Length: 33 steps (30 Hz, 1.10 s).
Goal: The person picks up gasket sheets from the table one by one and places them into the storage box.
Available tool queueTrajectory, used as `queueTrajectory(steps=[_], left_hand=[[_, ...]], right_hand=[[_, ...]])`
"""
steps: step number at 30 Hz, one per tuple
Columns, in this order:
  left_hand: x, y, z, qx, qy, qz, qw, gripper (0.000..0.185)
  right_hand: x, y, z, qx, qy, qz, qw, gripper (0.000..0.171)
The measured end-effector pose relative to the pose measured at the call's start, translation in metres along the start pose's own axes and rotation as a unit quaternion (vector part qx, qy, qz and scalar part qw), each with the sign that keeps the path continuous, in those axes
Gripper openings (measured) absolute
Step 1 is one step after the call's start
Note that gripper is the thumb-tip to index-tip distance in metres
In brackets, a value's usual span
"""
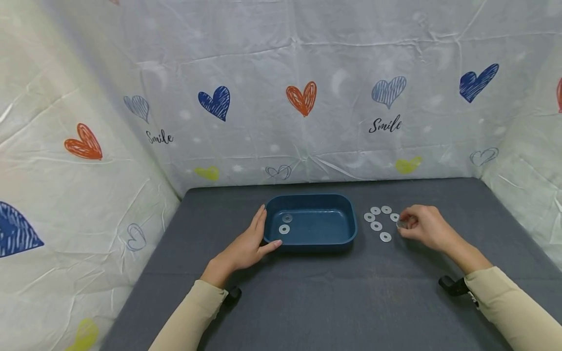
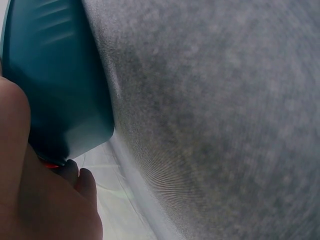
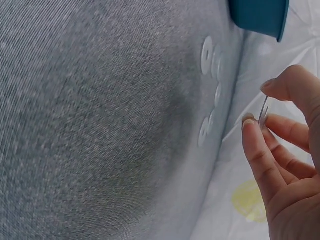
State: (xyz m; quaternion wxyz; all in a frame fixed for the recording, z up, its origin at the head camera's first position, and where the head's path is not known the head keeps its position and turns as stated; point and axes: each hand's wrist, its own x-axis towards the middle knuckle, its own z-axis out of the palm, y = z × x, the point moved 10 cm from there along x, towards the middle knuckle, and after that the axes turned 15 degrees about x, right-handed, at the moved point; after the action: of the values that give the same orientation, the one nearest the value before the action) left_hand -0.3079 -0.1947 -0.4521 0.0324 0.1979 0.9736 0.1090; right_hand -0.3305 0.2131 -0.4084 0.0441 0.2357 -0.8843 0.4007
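1. The left hand (image 1: 246, 248) rests with straight fingers against the blue tray (image 1: 347, 229) at its 9 o'clock end.
2. The right hand (image 1: 423, 226) pinches a washer (image 3: 263, 111) at the tray's 3 o'clock.
3. Five loose washers (image 1: 376, 225) lie between them on the grey table (image 1: 351, 302).
4. Two washers (image 1: 284, 229) lie inside the tray.

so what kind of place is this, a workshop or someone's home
Probably neither: it looks like a makeshift tabletop recording booth. A grey felt-covered table is walled on three sides by a creased white sheet printed with hearts. Only a blue tray and loose metal washers lie there.
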Motion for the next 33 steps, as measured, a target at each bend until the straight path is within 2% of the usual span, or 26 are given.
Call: queueTrajectory(steps=[6, 21, 33], left_hand=[[0.0, 0.0, 0.0, 0.0, -0.001, 0.0, 1.0, 0.107], [0.0, 0.004, -0.002, 0.003, 0.005, 0.005, 1.0, 0.107], [-0.001, 0.003, -0.001, 0.006, 0.004, 0.002, 1.0, 0.106]], right_hand=[[0.001, -0.011, -0.001, 0.004, 0.009, -0.023, 1.0, 0.015], [0.004, -0.032, 0.0, 0.011, 0.015, -0.05, 0.999, 0.014], [0.015, -0.049, 0.009, 0.023, 0.001, -0.064, 0.998, 0.017]])
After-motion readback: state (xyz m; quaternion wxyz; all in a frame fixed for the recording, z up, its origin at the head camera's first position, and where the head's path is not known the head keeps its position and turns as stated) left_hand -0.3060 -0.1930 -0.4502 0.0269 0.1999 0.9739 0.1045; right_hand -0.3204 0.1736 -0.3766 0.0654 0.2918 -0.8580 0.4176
